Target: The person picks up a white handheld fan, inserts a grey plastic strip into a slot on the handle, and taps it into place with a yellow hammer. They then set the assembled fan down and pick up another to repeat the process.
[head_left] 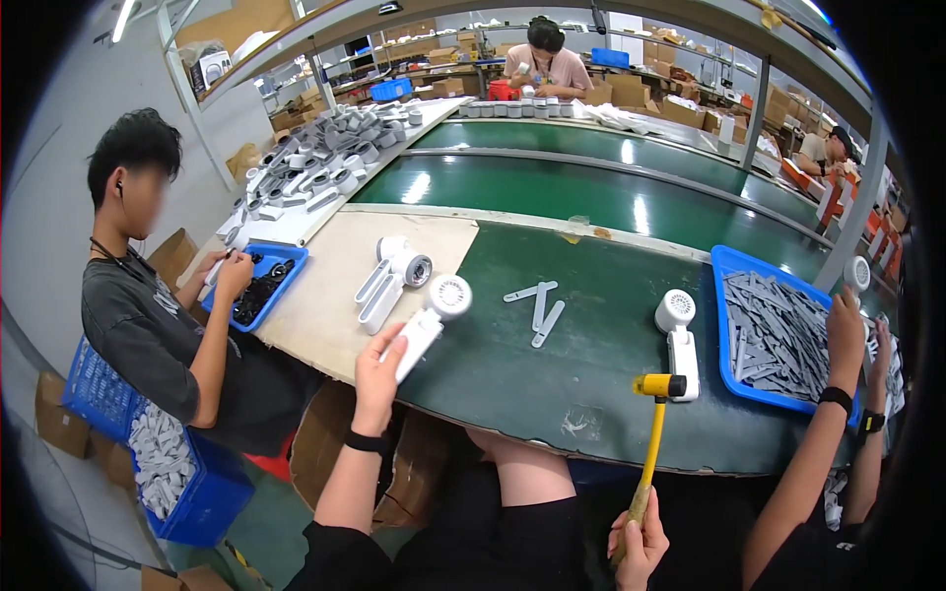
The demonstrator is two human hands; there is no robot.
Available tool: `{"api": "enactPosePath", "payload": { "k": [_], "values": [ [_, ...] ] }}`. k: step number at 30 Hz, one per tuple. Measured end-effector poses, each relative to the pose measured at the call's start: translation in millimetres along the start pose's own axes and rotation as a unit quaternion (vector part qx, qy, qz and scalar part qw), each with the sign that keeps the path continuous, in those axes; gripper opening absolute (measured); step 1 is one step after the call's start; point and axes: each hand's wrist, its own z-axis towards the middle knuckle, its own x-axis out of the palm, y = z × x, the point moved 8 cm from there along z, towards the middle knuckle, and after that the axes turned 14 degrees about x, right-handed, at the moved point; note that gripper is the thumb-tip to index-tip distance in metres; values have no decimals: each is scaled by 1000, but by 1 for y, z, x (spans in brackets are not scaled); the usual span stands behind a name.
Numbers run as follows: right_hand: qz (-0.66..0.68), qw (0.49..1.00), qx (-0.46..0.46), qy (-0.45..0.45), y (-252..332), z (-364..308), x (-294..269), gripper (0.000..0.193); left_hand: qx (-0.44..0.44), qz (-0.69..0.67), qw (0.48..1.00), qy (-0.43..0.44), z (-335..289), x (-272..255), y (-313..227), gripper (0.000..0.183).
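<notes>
- At the left hand: grip closed, with the handle of a white plastic handheld fan with a round slotted head pinched between thumb and fingers; fan tilted, head up and away from the wrist.
- At the right hand: fingers closed around the lower handle of a yellow hammer with a black striking face; hammer held nearly upright, head uppermost.
- Beyond the hammer head: a second white fan with a round slotted head is laid on the green-topped workbench; its near end is overlapped by the hammer head in view; contact cannot be told.
- Forward of and between both grips: three slim grey plastic strips are laid, loosely grouped.
- Left of the left grip: white fans with grey handle slots are placed close together on a beige sheet.
- Right of and beyond the right grip: a blue plastic tray is filled with grey strips.
</notes>
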Motion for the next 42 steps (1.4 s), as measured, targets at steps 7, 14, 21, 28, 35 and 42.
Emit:
{"api": "enactPosePath", "payload": {
  "k": [7,14,21,28,35,42],
  "values": [
    [8,1000,15,-13,-6,0,-18,52,266,402,875,45,64,-32,-15,27],
    [-6,999,37,19,-6,0,-13,52,243,594,758,119,109,-6,12,44],
    [-32,998,-61,-12,18,-9,-14,51,329,303,794,411,-5,209,-58,44],
    [-8,995,-69,-76,28,-19,-42,52,347,324,734,486,-112,343,-44,45],
    [-49,997,-17,-51,24,-16,-34,54,281,342,778,445,-76,301,-9,38],
    [-136,989,54,2,24,5,-11,56,236,128,869,416,-74,221,-44,23]
  ]
}}
